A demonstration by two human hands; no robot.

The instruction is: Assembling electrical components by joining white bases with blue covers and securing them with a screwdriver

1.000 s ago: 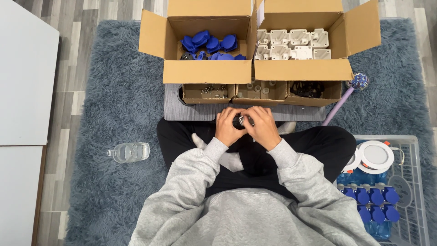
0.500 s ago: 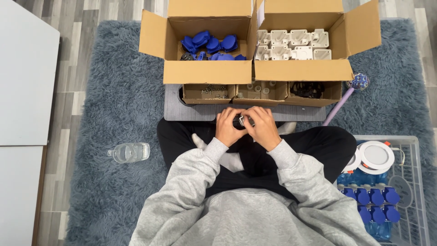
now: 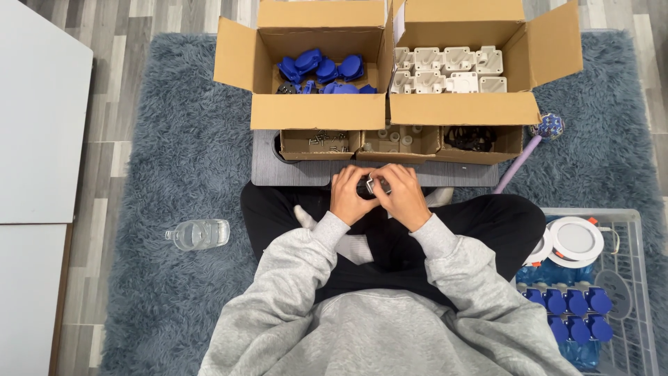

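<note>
the person sits cross-legged on a grey shaggy rug (image 3: 174, 174), and both hands meet just above the lap at the near edge of a low grey board (image 3: 278, 174). the left hand (image 3: 350, 198) and the right hand (image 3: 402, 197) are curled around a small dark part (image 3: 369, 186), fingers pressed together over it from both sides, thumbs close; the part is mostly hidden, so what exactly is being joined cannot be told, though it looks like a small black-and-white piece. judging from how things lie, the work is well under way but far from finished: the clear crate (image 3: 637, 230) at the right holds rows of blue capped pieces (image 3: 567, 306) and two white round discs (image 3: 574, 240), which seem to be finished units, while the cardboard box of blue parts (image 3: 320, 69) and the cardboard box of white housings (image 3: 445, 69) beyond the board are both well stocked. three small trays (image 3: 400, 141) with screws, pale bits and black bits sit between the boxes and the hands. a clear water bottle (image 3: 198, 234) lies on the rug well apart to the left, and a purple wand (image 3: 529, 150) lies to the right.
</note>
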